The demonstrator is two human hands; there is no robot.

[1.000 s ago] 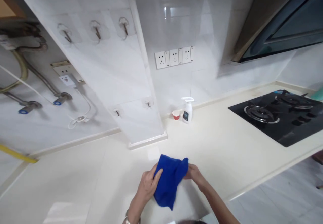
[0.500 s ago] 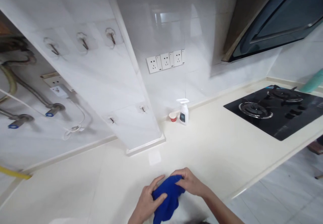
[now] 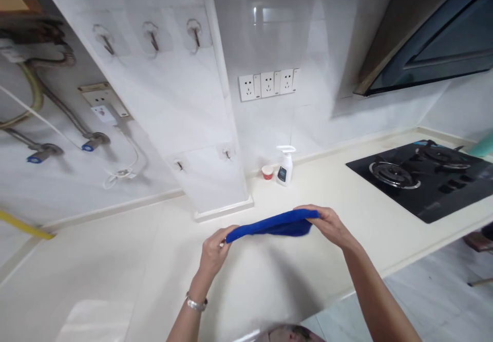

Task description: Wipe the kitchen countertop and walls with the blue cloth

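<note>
A blue cloth (image 3: 274,225) is stretched out nearly flat above the cream countertop (image 3: 154,260). My left hand (image 3: 213,252) pinches its left end, fingers closed on the fabric. My right hand (image 3: 327,225) grips its right end from above, fingers curled over the edge. Both hands are raised above the counter, in front of the white tiled pillar (image 3: 200,126).
A white spray bottle (image 3: 284,167) and a small red cup (image 3: 267,172) stand by the wall. A black gas hob (image 3: 423,177) lies at the right, under a range hood (image 3: 431,39). Wall sockets (image 3: 266,84), hooks, pipes and valves (image 3: 92,140) are on the left wall.
The cloth was bunched between both hands low near the counter edge. Now the hands have risen, moved apart and pulled it out flat.
</note>
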